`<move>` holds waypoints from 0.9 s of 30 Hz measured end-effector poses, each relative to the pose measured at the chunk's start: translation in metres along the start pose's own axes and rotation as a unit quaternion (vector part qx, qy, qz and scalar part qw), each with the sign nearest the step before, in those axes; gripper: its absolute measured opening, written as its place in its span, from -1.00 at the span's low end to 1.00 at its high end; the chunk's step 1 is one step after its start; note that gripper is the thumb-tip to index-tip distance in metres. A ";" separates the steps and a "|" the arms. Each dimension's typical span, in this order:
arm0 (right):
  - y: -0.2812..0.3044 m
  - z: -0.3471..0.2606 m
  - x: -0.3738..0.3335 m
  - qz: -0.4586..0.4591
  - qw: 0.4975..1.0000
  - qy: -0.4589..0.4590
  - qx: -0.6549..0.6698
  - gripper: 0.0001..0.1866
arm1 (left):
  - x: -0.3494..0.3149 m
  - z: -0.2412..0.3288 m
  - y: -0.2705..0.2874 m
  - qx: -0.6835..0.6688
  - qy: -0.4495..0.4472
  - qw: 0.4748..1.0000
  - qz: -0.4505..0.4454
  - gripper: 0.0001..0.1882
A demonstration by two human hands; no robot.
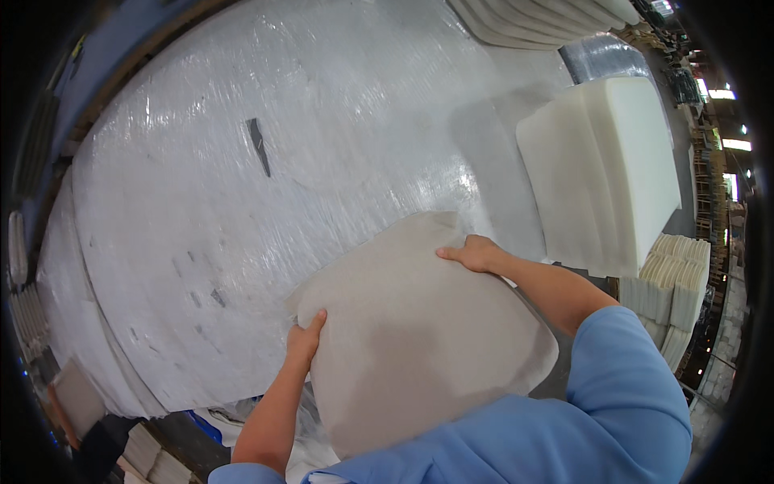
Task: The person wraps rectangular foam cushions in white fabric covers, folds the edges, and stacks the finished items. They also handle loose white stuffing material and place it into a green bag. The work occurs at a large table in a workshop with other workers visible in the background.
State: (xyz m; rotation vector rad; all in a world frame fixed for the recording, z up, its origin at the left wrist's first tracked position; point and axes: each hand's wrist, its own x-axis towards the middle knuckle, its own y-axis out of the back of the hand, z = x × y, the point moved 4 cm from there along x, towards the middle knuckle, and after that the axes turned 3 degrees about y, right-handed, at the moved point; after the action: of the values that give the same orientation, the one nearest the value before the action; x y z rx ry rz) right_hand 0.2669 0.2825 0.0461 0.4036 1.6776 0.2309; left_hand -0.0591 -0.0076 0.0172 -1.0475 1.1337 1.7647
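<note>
A broad beige cushion with rounded corners lies in front of my body, its near edge against my blue shirt. My left hand grips its left edge, thumb on top and the other fingers hidden underneath. My right hand holds the far right corner in the same way, with the thumb lying on the upper face. The far edge of the cushion rests over the near side of a large table wrapped in clear, wrinkled plastic film.
White foam pads are stacked on the table's right side. More curved pads lie at the far right. Beside the table stand piles of cream-coloured pads. A dark torn spot marks the film.
</note>
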 end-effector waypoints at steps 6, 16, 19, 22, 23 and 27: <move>-0.004 -0.001 0.038 0.029 0.999 -0.001 -0.024 0.00 | 0.014 0.007 -0.003 0.013 -0.019 1.000 0.015 -0.18; 0.001 0.007 0.008 0.026 0.991 0.037 0.129 -0.07 | 0.001 -0.011 0.011 -0.117 0.010 0.991 -0.063 -0.13; -0.003 0.034 -0.062 0.003 0.965 0.103 0.241 -0.12 | -0.081 -0.037 0.016 -0.129 -0.084 0.984 -0.086 -0.04; 0.003 0.069 -0.158 -0.095 0.883 0.164 0.429 -0.22 | -0.166 -0.089 0.022 -0.353 -0.175 0.892 -0.223 -0.21; 0.010 0.071 -0.191 -0.088 0.865 0.154 0.470 -0.25 | -0.192 -0.092 0.027 -0.399 -0.159 0.874 -0.230 -0.25; 0.015 0.063 -0.230 -0.013 0.769 0.273 0.579 -0.34 | -0.269 -0.063 0.049 -0.343 -0.233 0.884 -0.215 -0.30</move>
State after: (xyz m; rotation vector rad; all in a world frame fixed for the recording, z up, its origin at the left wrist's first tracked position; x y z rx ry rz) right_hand 0.3551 0.2009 0.2526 1.3246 2.2530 -0.8646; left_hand 0.0068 -0.1274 0.2618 -1.0656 -0.0562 1.9205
